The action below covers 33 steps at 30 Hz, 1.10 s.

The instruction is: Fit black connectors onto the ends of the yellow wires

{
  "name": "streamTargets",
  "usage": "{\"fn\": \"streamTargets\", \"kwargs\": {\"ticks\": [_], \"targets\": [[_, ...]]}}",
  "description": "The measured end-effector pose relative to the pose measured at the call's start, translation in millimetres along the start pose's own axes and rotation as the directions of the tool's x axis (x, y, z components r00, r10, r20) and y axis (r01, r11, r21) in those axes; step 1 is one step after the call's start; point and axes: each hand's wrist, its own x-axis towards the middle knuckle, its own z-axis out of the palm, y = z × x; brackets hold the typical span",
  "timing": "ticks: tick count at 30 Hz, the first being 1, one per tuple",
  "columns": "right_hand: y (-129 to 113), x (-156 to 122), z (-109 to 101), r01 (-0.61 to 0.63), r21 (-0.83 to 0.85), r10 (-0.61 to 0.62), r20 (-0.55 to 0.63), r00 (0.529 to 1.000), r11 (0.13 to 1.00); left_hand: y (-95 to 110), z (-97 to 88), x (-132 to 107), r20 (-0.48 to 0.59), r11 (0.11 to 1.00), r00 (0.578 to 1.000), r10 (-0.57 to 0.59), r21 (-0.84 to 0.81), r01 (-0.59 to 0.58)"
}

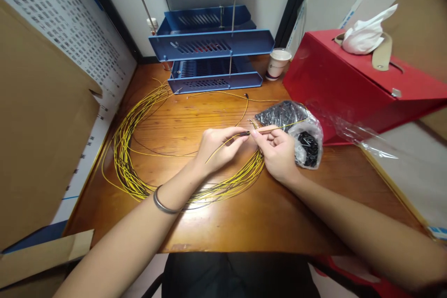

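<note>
My left hand [219, 148] pinches a small black piece [245, 133] and a thin yellow wire between thumb and fingertips. My right hand [279, 152] meets it almost tip to tip, thumb and forefinger closed on a yellow wire at the piece's other side. Whether the black piece is a sleeve or a connector is too small to tell. Around and under both hands lies a big loose coil of yellow and black wires [125, 153]. Just beyond my right hand, clear plastic bagging [319, 132] holds many small black parts [309, 149].
A blue tiered file tray [213, 46] stands at the back of the wooden table [244, 228]. Next to it is a paper cup [278, 64]. A red tissue box [335, 84] occupies the right side. Cardboard [42, 125] rises at the left.
</note>
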Motion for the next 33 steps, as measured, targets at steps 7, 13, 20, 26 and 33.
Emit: {"fn": "streamTargets", "kwargs": {"ticks": [7, 13, 20, 26, 33], "targets": [[1.9, 0.6, -0.9, 0.016, -0.04, -0.014, 0.041, 0.999, 0.999, -4.3, 1.1, -1.4, -0.043, 0.992, 0.995, 0.093, 0.095, -0.089], [-0.2, 0.1, -1.1, 0.013, -0.025, -0.012, 0.043, 0.999, 1.0, -5.3, 0.8, -1.5, -0.039, 0.988, 0.994, 0.106, 0.121, -0.101], [1.3, 0.5, -0.8, -0.002, -0.035, 0.002, 0.004, 1.0, 0.999, -5.5, 1.6, -1.8, -0.047, 0.984, 0.996, 0.077, 0.166, -0.068], [1.5, -0.2, -1.5, 0.0, -0.026, 0.001, 0.03, 1.0, 1.0, -5.1, 2.4, -4.1, -0.025, 0.978, 0.998, 0.065, 0.198, -0.059], [0.6, 1.8, -0.3, -0.039, -0.025, 0.039, 0.013, 0.999, 0.999, -5.4, 2.5, -2.8, -0.04, 0.976, 0.998, 0.051, 0.214, -0.041]]}}
